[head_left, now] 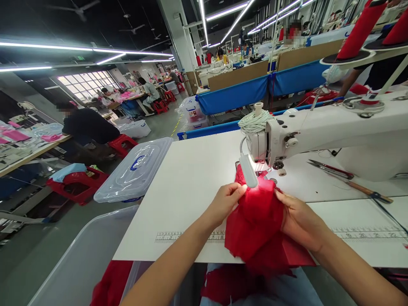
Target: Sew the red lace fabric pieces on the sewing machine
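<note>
Red fabric (255,225) lies bunched on the white sewing table, its far end under the head of the sewing machine (321,131) and its near end hanging over the table's front edge. At the fabric's left side, my left hand (225,204) pinches the cloth between thumb and fingers, close to a grey lamp (248,172) that lights the needle area. My right hand (301,219) grips the right side of the same fabric, thumb on top and some fingers hidden behind it. The lamp hides part of the needle area.
Scissors (331,169) and a wooden-handled tool (369,190) lie right of the needle area. A printed ruler (168,236) runs along the table's front. To the left stand a clear plastic bin (86,250) with red cloth and a lidded box (137,168). Red thread cones (361,32) stand upper right.
</note>
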`<state>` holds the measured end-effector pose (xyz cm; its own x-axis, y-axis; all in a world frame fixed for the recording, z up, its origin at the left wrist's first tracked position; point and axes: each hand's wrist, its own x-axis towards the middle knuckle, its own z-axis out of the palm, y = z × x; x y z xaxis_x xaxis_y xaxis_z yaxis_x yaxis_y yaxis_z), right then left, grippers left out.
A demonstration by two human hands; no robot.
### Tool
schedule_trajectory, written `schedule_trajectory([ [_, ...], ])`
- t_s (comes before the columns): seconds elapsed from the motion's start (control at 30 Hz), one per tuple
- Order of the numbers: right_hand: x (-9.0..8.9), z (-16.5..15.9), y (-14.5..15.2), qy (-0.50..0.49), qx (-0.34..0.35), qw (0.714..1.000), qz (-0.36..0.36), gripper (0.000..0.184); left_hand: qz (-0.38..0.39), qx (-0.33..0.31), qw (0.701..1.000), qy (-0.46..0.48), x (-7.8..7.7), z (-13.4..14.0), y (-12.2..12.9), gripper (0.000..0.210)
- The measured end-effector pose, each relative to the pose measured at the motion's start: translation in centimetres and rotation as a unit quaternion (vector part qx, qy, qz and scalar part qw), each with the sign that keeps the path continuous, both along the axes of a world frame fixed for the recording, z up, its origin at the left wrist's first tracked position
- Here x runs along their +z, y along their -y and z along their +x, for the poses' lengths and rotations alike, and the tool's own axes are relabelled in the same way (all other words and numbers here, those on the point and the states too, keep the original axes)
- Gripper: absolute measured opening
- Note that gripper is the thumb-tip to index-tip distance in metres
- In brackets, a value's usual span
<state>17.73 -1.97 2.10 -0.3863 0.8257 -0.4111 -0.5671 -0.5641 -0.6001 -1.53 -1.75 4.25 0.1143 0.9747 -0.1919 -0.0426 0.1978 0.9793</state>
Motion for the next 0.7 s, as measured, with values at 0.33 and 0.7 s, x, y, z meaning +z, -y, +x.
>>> schedule_trajectory([
  [0.33, 1.0, -1.1, 0.2, 0.023, -0.042, 0.999, -0.014, 0.032, -0.082, -0.075, 0.992, 0.065, -0.1, 0.1, 0.6, 0.055],
  [0.7, 0.4, 1.5, 0.6, 0.117, 0.152, 0.976, 0.105, 0.037, -0.009, 0.155, 0.972, 0.175, -1.6, -0.6, -0.3, 0.036],
])
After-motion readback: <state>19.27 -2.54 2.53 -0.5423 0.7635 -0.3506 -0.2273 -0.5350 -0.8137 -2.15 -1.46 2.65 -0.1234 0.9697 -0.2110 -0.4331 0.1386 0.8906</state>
